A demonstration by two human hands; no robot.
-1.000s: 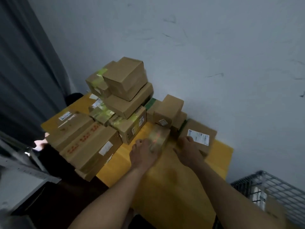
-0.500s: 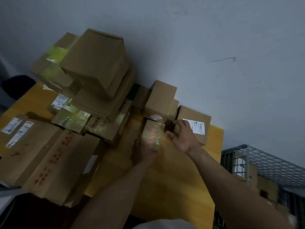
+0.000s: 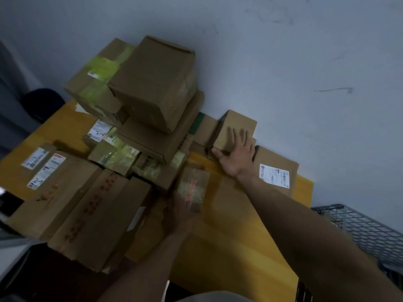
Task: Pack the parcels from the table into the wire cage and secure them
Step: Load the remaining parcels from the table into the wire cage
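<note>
1. The small taped parcel (image 3: 193, 190): brown, clear tape with red marks, blurred, held in the left hand (image 3: 181, 214) over the yellow table (image 3: 239, 236).
2. The plain box (image 3: 235, 127): by the wall, with the right hand (image 3: 236, 155) spread on its top.
3. The labelled parcel (image 3: 277, 168): lying flat at the table's right end.
4. The wire cage (image 3: 359, 225): grey mesh, right of the table.

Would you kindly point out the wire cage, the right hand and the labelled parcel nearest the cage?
wire cage (image 3: 367, 228): head view, top mesh.
right hand (image 3: 237, 156): head view, back of hand.
labelled parcel (image 3: 274, 176): head view, its white label.
</note>
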